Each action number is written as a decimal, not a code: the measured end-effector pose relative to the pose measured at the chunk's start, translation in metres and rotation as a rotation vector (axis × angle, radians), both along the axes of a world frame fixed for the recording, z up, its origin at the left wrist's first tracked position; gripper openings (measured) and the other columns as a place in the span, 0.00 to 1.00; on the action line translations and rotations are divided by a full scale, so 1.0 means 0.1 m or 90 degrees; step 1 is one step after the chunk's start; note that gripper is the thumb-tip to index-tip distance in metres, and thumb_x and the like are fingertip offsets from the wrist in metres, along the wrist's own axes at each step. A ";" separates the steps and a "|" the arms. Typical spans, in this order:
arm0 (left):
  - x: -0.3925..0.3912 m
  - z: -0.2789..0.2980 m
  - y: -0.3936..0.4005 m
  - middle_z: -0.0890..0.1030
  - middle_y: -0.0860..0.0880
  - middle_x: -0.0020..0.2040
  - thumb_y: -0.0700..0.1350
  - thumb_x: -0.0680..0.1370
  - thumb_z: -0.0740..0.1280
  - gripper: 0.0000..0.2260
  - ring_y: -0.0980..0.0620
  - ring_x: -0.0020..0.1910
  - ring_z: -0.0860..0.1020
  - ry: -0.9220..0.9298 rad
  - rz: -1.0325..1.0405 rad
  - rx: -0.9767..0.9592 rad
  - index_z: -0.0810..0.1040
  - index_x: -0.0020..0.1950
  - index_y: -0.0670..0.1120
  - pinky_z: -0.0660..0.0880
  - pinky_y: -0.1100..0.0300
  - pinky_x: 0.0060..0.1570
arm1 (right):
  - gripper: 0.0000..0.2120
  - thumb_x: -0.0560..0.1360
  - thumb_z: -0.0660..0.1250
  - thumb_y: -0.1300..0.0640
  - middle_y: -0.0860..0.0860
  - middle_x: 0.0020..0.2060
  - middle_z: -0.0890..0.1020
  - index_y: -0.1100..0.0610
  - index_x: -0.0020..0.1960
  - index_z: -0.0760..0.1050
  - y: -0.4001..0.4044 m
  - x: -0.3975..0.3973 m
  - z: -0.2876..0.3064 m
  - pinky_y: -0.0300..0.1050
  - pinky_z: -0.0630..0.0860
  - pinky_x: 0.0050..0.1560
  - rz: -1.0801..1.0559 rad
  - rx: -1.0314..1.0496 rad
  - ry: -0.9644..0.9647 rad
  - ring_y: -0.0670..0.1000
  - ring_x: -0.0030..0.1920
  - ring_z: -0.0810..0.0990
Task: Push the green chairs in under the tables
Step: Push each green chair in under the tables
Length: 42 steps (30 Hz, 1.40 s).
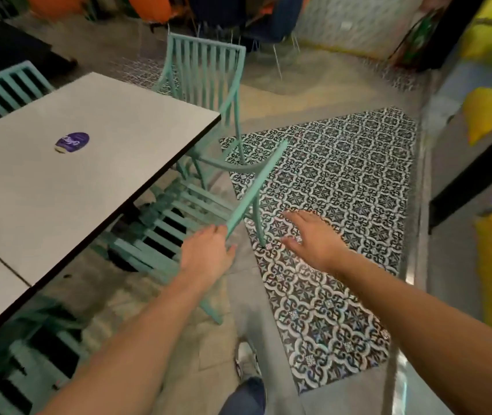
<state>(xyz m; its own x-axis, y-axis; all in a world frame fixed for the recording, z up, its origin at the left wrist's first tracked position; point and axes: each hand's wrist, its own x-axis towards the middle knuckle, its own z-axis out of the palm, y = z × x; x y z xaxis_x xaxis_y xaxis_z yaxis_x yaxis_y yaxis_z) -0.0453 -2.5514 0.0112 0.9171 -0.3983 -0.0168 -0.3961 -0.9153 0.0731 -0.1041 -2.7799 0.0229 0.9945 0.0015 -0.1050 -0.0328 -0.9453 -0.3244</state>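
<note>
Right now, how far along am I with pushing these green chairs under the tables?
Partly done. The nearest chair already sits with its seat under the table. Your left hand grips its top rail; your right hand hovers open. The corner chair beyond looks further out and probably comes next.

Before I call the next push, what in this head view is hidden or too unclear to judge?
- Slatted green chair by the left hand: its front half is hidden under the white tabletop.
- Left hand's fingertips: behind the chair's top rail, grip unclear.
- Purple round sticker on the table: lettering too blurred to read.
- Nearest green chair, bottom left: cut off by the frame edge.
</note>
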 end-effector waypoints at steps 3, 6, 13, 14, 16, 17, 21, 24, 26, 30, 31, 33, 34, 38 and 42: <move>0.39 -0.07 -0.21 0.77 0.49 0.54 0.57 0.78 0.60 0.18 0.47 0.52 0.76 0.042 0.006 -0.005 0.73 0.63 0.48 0.76 0.52 0.48 | 0.29 0.79 0.57 0.42 0.51 0.73 0.65 0.50 0.76 0.57 -0.07 0.50 -0.02 0.50 0.59 0.73 0.065 -0.043 0.013 0.53 0.72 0.64; 0.68 -0.10 -0.38 0.77 0.50 0.51 0.57 0.78 0.60 0.17 0.50 0.48 0.75 0.060 0.006 0.012 0.73 0.62 0.49 0.72 0.56 0.42 | 0.29 0.79 0.58 0.43 0.50 0.74 0.64 0.50 0.76 0.57 -0.15 0.96 -0.04 0.52 0.59 0.74 0.109 -0.054 0.030 0.52 0.73 0.62; 1.08 -0.37 -0.65 0.77 0.48 0.57 0.57 0.78 0.61 0.19 0.46 0.53 0.76 0.207 0.043 0.052 0.69 0.64 0.49 0.72 0.53 0.50 | 0.29 0.79 0.57 0.43 0.51 0.76 0.60 0.50 0.77 0.56 -0.51 1.90 -0.34 0.50 0.49 0.75 0.280 -0.104 0.062 0.53 0.76 0.55; 1.14 -0.42 -0.68 0.77 0.48 0.57 0.56 0.77 0.61 0.18 0.47 0.53 0.76 0.237 0.071 0.040 0.69 0.64 0.49 0.73 0.53 0.49 | 0.28 0.79 0.58 0.43 0.51 0.75 0.61 0.50 0.76 0.57 -0.56 2.07 -0.40 0.51 0.50 0.75 0.322 -0.109 0.064 0.53 0.75 0.56; 1.22 -0.49 -0.74 0.78 0.49 0.55 0.55 0.77 0.61 0.15 0.49 0.50 0.77 0.285 0.147 0.018 0.70 0.62 0.50 0.75 0.54 0.48 | 0.28 0.77 0.60 0.44 0.51 0.74 0.63 0.49 0.75 0.59 -0.67 2.42 -0.54 0.53 0.48 0.75 0.394 -0.114 0.073 0.52 0.75 0.56; 1.23 -0.52 -0.75 0.78 0.49 0.54 0.54 0.77 0.62 0.15 0.49 0.50 0.77 0.308 0.182 0.013 0.71 0.61 0.50 0.75 0.55 0.47 | 0.28 0.76 0.61 0.45 0.50 0.73 0.64 0.48 0.75 0.60 -0.72 2.57 -0.60 0.54 0.44 0.75 0.417 -0.119 0.077 0.52 0.75 0.56; 1.15 -0.63 -0.84 0.79 0.47 0.57 0.56 0.77 0.64 0.18 0.48 0.54 0.78 0.390 0.386 -0.074 0.73 0.63 0.49 0.74 0.56 0.50 | 0.29 0.74 0.64 0.47 0.48 0.70 0.69 0.48 0.74 0.61 -0.89 3.03 -0.74 0.53 0.40 0.74 0.550 -0.182 0.107 0.53 0.73 0.60; 1.10 -0.63 -0.90 0.79 0.49 0.58 0.59 0.77 0.64 0.19 0.48 0.56 0.78 0.380 0.487 -0.086 0.73 0.63 0.51 0.75 0.56 0.52 | 0.25 0.74 0.63 0.47 0.49 0.65 0.73 0.48 0.70 0.65 -0.93 3.29 -0.76 0.52 0.57 0.71 0.600 -0.201 0.134 0.54 0.68 0.68; 1.10 -0.62 -0.93 0.79 0.48 0.58 0.57 0.77 0.64 0.16 0.47 0.57 0.78 0.381 0.505 -0.036 0.75 0.62 0.51 0.75 0.54 0.53 | 0.22 0.74 0.63 0.48 0.49 0.61 0.76 0.48 0.67 0.69 -0.92 3.42 -0.74 0.49 0.68 0.63 0.631 -0.233 0.133 0.54 0.63 0.73; 1.13 -0.62 -0.92 0.80 0.47 0.57 0.49 0.77 0.64 0.14 0.46 0.57 0.78 0.403 0.523 0.023 0.77 0.61 0.49 0.75 0.53 0.51 | 0.15 0.75 0.63 0.52 0.51 0.54 0.81 0.49 0.62 0.75 -0.80 3.52 -0.73 0.50 0.78 0.55 0.634 -0.261 0.171 0.53 0.54 0.80; 1.13 -0.62 -0.92 0.80 0.47 0.55 0.49 0.77 0.64 0.14 0.46 0.55 0.79 0.408 0.520 0.026 0.77 0.61 0.49 0.75 0.54 0.51 | 0.15 0.76 0.62 0.54 0.51 0.53 0.82 0.49 0.62 0.75 -0.78 3.52 -0.73 0.50 0.78 0.55 0.636 -0.272 0.181 0.54 0.54 0.80; 1.11 -0.60 -0.91 0.81 0.48 0.51 0.47 0.75 0.64 0.12 0.47 0.51 0.80 0.413 0.529 0.019 0.79 0.58 0.49 0.77 0.54 0.48 | 0.14 0.76 0.62 0.56 0.52 0.51 0.82 0.51 0.61 0.76 -0.76 3.51 -0.75 0.51 0.78 0.54 0.636 -0.275 0.200 0.54 0.52 0.81; 1.09 -0.59 -0.91 0.82 0.49 0.49 0.46 0.74 0.65 0.12 0.48 0.49 0.81 0.410 0.539 0.012 0.80 0.56 0.48 0.79 0.54 0.47 | 0.13 0.76 0.62 0.58 0.51 0.49 0.82 0.52 0.60 0.77 -0.76 3.50 -0.77 0.51 0.79 0.54 0.637 -0.271 0.204 0.53 0.50 0.81; 1.00 -0.56 -0.89 0.81 0.47 0.51 0.46 0.75 0.64 0.13 0.46 0.50 0.80 0.401 0.538 0.024 0.79 0.58 0.48 0.78 0.52 0.50 | 0.10 0.76 0.64 0.57 0.50 0.47 0.82 0.52 0.57 0.78 -0.70 3.42 -0.76 0.50 0.79 0.52 0.642 -0.285 0.200 0.51 0.47 0.81; 0.91 -0.51 -0.88 0.80 0.46 0.55 0.47 0.77 0.62 0.14 0.46 0.53 0.79 0.427 0.543 0.071 0.77 0.62 0.48 0.75 0.54 0.50 | 0.12 0.74 0.68 0.56 0.51 0.51 0.80 0.51 0.57 0.77 -0.61 3.28 -0.74 0.49 0.78 0.53 0.656 -0.324 0.204 0.54 0.51 0.80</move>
